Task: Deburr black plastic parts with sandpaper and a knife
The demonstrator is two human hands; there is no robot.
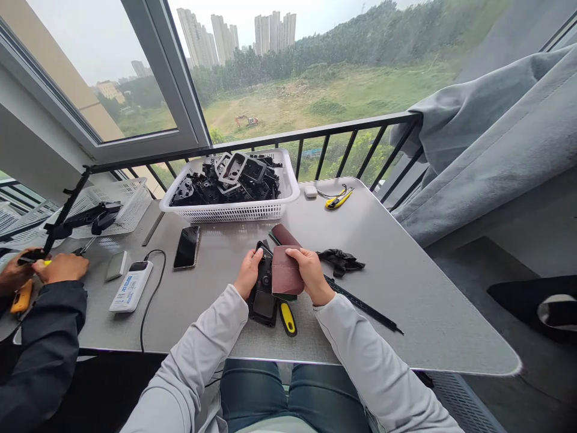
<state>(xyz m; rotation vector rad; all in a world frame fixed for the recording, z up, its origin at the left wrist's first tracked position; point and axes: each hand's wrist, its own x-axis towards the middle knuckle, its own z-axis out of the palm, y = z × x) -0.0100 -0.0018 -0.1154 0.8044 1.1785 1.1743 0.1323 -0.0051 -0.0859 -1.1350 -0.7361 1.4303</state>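
My left hand (247, 272) is closed around the left edge of a black plastic housing (263, 300), held tilted above the table. A folded piece of reddish-brown sandpaper (287, 273) is pinched in my right hand (311, 273), thumb on its face. The sandpaper overlaps the right side of the housing and hides part of it. Behind it lies a rolled strip of the same brown sandpaper (283, 234). Just below, a yellow and black tool handle (287, 319) rests on the table, its far end covered.
A white basket (225, 211) of black plastic parts stands at the back. Around me lie a phone (186, 247), a power bank (131, 287) with a cable, a black glove (341, 261), a black ruler-like strip (365, 307) and a yellow cutter (339, 199). A co-worker's hands (63, 267) are at left.
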